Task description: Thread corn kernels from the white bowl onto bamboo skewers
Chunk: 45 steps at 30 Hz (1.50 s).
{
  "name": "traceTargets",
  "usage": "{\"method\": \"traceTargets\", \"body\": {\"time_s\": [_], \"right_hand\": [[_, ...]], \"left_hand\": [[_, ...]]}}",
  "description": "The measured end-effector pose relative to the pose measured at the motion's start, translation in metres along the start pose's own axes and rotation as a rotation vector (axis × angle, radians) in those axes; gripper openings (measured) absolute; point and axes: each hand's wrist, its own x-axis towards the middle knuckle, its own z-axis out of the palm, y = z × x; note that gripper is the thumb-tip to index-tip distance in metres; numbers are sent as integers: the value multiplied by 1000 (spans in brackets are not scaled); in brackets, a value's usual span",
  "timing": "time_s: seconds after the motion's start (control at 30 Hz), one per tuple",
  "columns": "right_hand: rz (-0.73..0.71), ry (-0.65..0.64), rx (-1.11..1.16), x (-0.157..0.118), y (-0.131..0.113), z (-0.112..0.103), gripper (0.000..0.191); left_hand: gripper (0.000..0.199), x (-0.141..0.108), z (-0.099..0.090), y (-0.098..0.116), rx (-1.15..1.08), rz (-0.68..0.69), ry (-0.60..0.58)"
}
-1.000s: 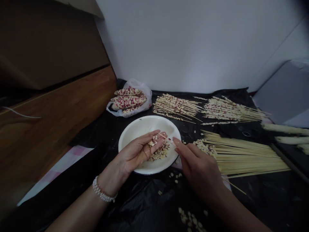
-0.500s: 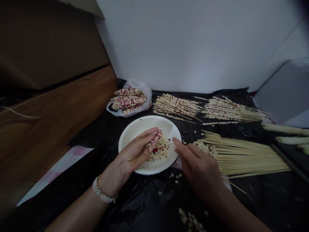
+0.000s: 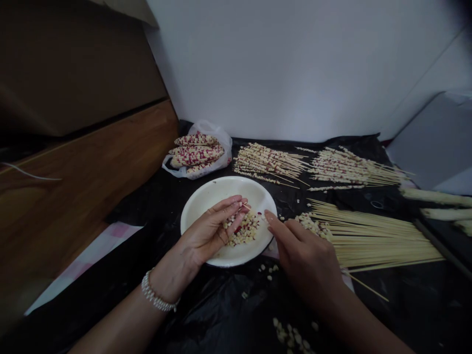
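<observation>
- White bowl (image 3: 201, 204): holds loose corn kernels (image 3: 246, 234), mostly pale yellow, some dark red.
- Plastic bag (image 3: 221, 133), whitish, behind the bowl: open, with cobs (image 3: 196, 156) speckled cream and dark red inside.
- Skewer (image 3: 247, 207): thin, straight, pale; its tip lies over the bowl between the 2 hands, a few threaded pieces beside the right fingertips.
- Left hand (image 3: 212, 227): thumb and fingertips pinch a single kernel (image 3: 241, 204) at the skewer's tip.
- Right hand (image 3: 306, 248): fingers pinch the skewer near the bowl's right rim.
</observation>
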Motion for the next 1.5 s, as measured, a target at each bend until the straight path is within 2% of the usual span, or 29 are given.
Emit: {"method": "traceTargets", "body": {"time_s": [0.2,0.43,0.7,1.13,1.5], "right_hand": [[3,-4,-17,0,0,1,44],[17,0,15,1,0,0,41],[-23,-5,33,-1,-1,0,41],[-12,-6,10,0,-1,0,40],[6,-13,-26,0,-3,-1,42]], "left_hand": [[21,0,0,0,-50,-28,-28],[25,0,2,1,-91,-14,-4],[25,-3,5,2,-46,9,53],[24,-2,5,1,-51,-2,51],[33,-1,-4,-2,-109,-7,39]]}}
